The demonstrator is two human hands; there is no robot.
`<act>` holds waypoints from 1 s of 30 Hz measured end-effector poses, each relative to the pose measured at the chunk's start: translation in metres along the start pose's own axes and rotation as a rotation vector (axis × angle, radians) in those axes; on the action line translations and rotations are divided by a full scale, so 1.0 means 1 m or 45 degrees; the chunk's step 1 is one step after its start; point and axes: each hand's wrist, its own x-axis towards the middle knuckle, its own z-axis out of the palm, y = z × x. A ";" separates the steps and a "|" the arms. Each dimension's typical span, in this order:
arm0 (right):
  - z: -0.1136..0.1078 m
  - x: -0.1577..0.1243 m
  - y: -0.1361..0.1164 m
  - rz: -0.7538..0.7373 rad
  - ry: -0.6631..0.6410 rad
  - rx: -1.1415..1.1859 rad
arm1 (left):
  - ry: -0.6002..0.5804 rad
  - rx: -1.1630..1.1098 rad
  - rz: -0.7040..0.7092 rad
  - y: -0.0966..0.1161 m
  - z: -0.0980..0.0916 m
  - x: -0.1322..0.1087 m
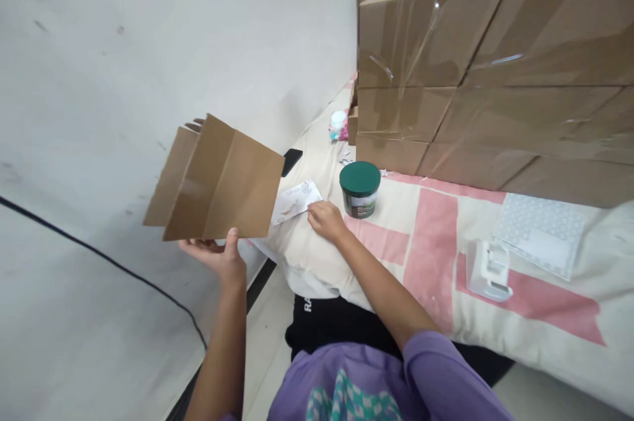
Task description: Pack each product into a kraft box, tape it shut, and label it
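Because they fill the upper right of the frame, boxes (495, 64): taped brown cartons, stacked on the far side of the sheet.
Sheet (430, 236): cream with pink patches, spread over a low surface across the right half.
Cardboard (218, 183): a creased brown piece left of centre, held up off the sheet in front of the pale wall (148, 44) and tilted down to the left. With only one edge held it probably sags along its creases, so a grip nearer a fold would likely steady it.
Left hand (218, 256): grasping the cardboard at its bottom edge, with the thumb on the near face and the fingers behind.
Right hand (324, 219): fingers curled, tips touching the slip's near edge. Whether they pinch it or merely press on it, I cannot tell.
Tub (360, 190): green lid on, upright, just right of that hand and untouched.
Slip (294, 201): white printed paper lying flat near the sheet's left edge, at the centre of the frame. Paper this thin likely wants a light touch to stay uncreased.
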 end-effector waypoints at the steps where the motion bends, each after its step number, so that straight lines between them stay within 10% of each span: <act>1: -0.007 -0.002 -0.002 0.003 0.074 0.006 | -0.004 -0.019 0.023 0.003 0.000 -0.002; 9: -0.108 -0.045 0.015 0.250 0.756 -0.020 | -0.261 -0.106 -0.153 -0.012 0.030 -0.033; 17: -0.111 -0.026 0.079 0.425 0.415 0.630 | -0.459 -0.113 -0.185 -0.017 0.089 -0.073; 22: -0.135 -0.042 0.079 0.573 1.001 0.939 | -0.633 -0.128 -0.065 -0.014 0.088 -0.074; 25: -0.181 -0.067 0.063 0.554 1.449 0.989 | -0.824 -0.117 -0.043 -0.012 0.081 -0.083; 30: -0.275 -0.123 0.023 0.290 1.682 0.856 | -1.277 -0.327 0.115 0.003 0.081 -0.107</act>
